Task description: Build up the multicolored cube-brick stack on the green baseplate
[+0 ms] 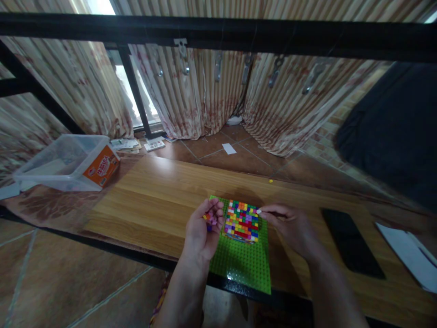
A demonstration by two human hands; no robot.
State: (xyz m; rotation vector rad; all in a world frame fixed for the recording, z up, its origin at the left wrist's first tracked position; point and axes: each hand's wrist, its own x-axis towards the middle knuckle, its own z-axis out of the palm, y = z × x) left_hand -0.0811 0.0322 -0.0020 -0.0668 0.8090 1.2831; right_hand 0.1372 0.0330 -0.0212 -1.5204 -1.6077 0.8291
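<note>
On a green studded baseplate [241,264] stands a block of multicoloured toy bricks [241,221]. My left hand [205,228] is palm up and cupped to the left of the block, holding several small loose bricks [212,217] in pink, orange and purple. Thumb and fingertips of my right hand [290,223] pinch a small white brick [259,211] at the block's right upper edge. Whether that brick touches the block, I cannot tell.
The wooden table [146,205] carries a black phone-like slab [351,241] and white paper [408,255] with a pen on the right. A clear plastic bin [64,164] stands far left. A yellow piece [271,181] lies beyond the table's back edge.
</note>
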